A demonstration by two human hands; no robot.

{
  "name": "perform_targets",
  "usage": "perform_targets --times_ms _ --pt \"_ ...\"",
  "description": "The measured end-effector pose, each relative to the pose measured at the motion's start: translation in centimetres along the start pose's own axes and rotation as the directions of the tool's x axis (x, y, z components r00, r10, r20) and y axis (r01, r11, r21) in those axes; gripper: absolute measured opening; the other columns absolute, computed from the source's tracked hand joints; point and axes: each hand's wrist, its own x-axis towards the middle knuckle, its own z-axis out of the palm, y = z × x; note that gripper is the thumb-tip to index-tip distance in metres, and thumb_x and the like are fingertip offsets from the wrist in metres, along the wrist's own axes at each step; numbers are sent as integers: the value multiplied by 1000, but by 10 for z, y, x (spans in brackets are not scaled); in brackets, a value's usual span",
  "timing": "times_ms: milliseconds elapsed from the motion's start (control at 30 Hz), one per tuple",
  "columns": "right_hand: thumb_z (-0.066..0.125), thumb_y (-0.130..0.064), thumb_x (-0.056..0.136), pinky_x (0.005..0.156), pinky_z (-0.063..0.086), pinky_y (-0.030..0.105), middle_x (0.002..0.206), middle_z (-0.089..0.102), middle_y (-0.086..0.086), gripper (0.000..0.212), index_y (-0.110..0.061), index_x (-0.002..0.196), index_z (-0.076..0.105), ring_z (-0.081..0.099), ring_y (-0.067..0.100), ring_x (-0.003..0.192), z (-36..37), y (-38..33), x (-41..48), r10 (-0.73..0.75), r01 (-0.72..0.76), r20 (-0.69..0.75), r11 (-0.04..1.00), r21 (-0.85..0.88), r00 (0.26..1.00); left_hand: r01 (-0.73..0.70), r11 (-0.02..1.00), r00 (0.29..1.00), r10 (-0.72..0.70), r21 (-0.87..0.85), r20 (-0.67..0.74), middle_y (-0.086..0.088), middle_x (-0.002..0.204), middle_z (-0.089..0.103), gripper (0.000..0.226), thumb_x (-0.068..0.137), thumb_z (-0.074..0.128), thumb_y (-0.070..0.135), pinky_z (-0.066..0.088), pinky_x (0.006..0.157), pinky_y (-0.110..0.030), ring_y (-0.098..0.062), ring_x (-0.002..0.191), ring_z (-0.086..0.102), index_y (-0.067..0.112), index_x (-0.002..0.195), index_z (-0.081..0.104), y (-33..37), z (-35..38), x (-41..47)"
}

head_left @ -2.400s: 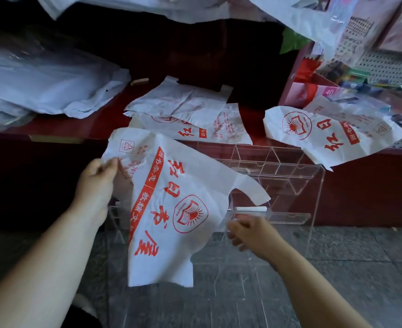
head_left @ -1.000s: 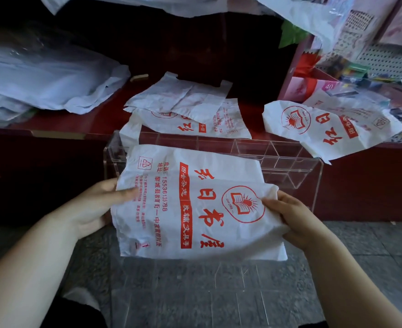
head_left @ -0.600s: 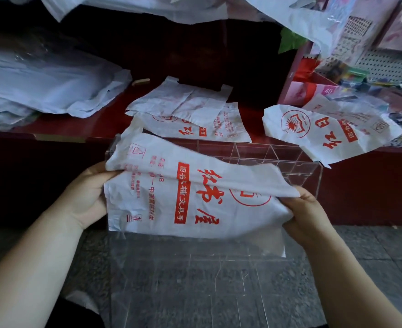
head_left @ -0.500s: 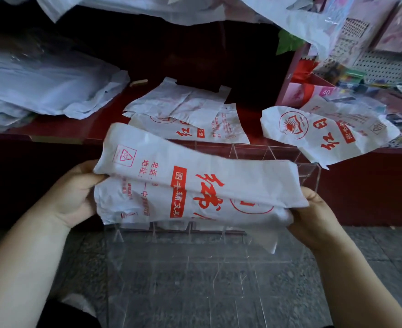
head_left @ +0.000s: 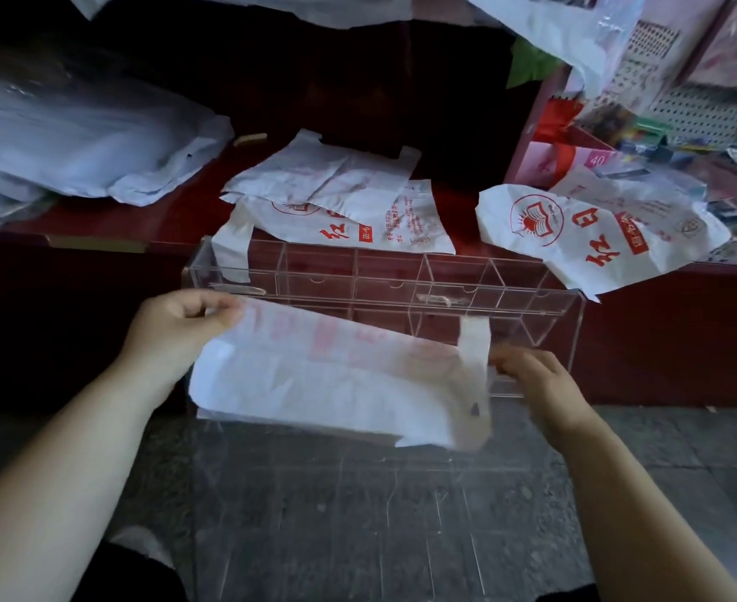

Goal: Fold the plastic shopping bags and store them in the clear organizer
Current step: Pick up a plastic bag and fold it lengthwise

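I hold a white plastic shopping bag [head_left: 336,384] with faint red print, folded into a long band, over the front of the clear organizer [head_left: 401,280]. My left hand [head_left: 175,328] pinches its upper left corner. My right hand [head_left: 531,380] grips its right end, where a handle strip sticks up. The bag is blurred. The organizer is a clear acrylic box with several divided compartments along its back; one bag handle hangs into its left end.
On the red counter [head_left: 97,228] behind lie two more printed bags [head_left: 345,210] in the middle and one [head_left: 592,236] at the right. A pile of white plastic [head_left: 80,145] fills the left. Shop goods [head_left: 662,123] crowd the right. Grey stone floor [head_left: 358,514] lies below.
The bag was spread flat, then folded over lengthwise; now its printed side faces away and it sits lower, against the organizer. Both hands shifted with it.
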Motion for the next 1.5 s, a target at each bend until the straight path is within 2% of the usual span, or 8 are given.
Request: perform_targets --times_ms 200,367,500,633,867,1167,1267,1500 --pt "55 -16 91 51 39 5 50 60 -8 27 -12 65 60 52 -6 47 5 0 5 -35 46 -396 999 19 917 -168 982 986 168 -89 -16 23 65 67 45 77 61 -9 49 59 -8 7 62 62 33 89 54 17 -7 -7" --pt "64 -47 66 85 38 3 104 56 -20 45 -36 106 48 53 -15 96 35 -18 -11 -344 347 56 911 -222 937 -177 981 958 190 -82 214 9 61 66 47 60 77 -7 47 57 -5 3 59 59 34 80 66 36 1 -30" --pt "56 -59 63 71 40 8 80 55 -31 50 -32 106 59 55 -6 85 68 -26 -27 -288 423 369 830 -363 883 -157 975 926 200 -155 320 9 64 70 40 48 71 9 47 58 -7 1 60 62 41 71 71 44 6 -40" --pt "65 -26 83 48 30 14 42 46 -18 36 -25 53 45 43 -2 45 84 -20 -33 -203 317 384 912 -260 901 -95 978 909 162 -186 384 12 70 71 44 37 73 33 47 58 -7 4 65 63 30 80 71 44 8 -42" --pt "59 -7 86 48 42 9 42 58 -12 28 -15 59 57 54 -4 42 71 -15 -22 50 -46 244 999 -24 968 44 995 958 -66 85 280 -6 66 65 16 80 66 10 43 60 -24 -14 64 57 -6 81 64 18 10 -28" --pt "69 -50 66 94 41 14 128 47 -21 60 -50 120 43 46 -3 119 63 -21 -23 -334 310 217 941 137 917 -108 978 863 2 181 505 10 52 64 34 68 79 6 40 53 -9 4 50 53 31 47 68 21 24 -45" --pt "70 -26 74 88 43 12 105 62 -17 17 -32 88 65 56 -3 103 65 -24 -23 -369 368 292 928 60 882 -137 961 856 -7 240 516 15 53 64 37 69 76 5 40 56 -6 7 52 55 30 46 63 19 31 -50" --pt "64 6 78 69 42 4 62 64 -18 34 -24 65 61 59 -11 68 68 -19 -23 -193 185 281 981 55 940 -261 949 903 176 175 392 11 81 61 32 72 75 8 41 65 -9 2 70 59 26 65 50 18 38 -56"
